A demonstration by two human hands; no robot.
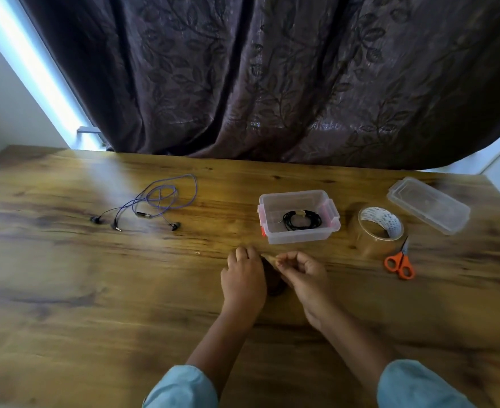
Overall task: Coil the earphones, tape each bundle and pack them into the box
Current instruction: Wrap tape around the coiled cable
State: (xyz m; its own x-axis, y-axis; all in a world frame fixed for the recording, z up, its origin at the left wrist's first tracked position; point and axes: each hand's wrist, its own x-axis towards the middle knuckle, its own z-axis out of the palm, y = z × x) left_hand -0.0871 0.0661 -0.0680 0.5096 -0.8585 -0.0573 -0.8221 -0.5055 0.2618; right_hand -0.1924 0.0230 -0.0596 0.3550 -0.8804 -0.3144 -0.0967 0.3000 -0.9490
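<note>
Evidently a taping step is in hand. Near the table's (95, 290) front edge, about midway along, the left hand (244, 279) curls over a dark bundle (274, 282), likely to stop the coil springing open. The right hand (303, 273) pinches what looks like a pale strip (268, 257) at the bundle's far side; blur hides whether it has stuck.

The box (299, 235) sits just beyond the hands, open, with one black coil (301, 220) inside, so a finished bundle has only a short way to go. Roll (369, 245) and scissors (399, 262) lie to the box's right, within reach of the right hand for cutting more tape. The lid (428, 204) is parked toward the far right corner, out of the way. Purple earphones (142, 214) lie loose toward the far left, waiting to be coiled.
</note>
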